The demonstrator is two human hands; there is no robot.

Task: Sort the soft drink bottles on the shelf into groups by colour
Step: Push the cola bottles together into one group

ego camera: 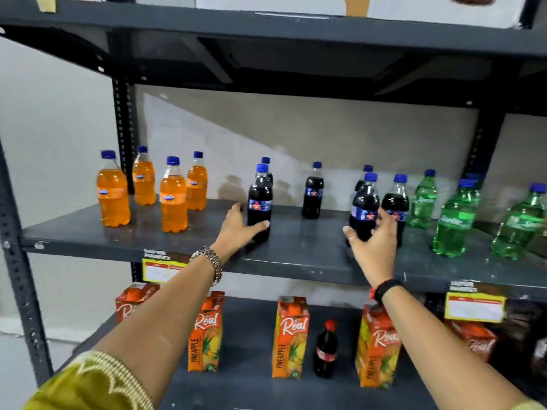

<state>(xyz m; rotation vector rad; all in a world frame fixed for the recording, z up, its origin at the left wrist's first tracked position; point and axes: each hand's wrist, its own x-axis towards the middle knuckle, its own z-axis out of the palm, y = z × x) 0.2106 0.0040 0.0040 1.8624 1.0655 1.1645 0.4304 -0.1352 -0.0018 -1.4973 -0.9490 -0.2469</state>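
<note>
On the grey middle shelf (299, 250), several orange bottles (173, 199) stand together at the left. Dark cola bottles occupy the middle and green bottles (454, 223) the right. My left hand (238, 227) wraps the base of a front cola bottle (260, 199), thumb across its front; another cola bottle stands just behind it. My right hand (374, 247) grips a second front cola bottle (364, 202), with fingers between it and a neighbouring cola bottle (396, 202). A lone cola bottle (313, 193) stands between my hands, further back.
The upper shelf (296, 34) overhangs the bottles. On the lower shelf stand orange juice cartons (290, 338) and a small red-capped cola bottle (325, 350). Yellow price tags (473, 309) hang on the shelf edges. A perforated upright (17, 261) runs down the left.
</note>
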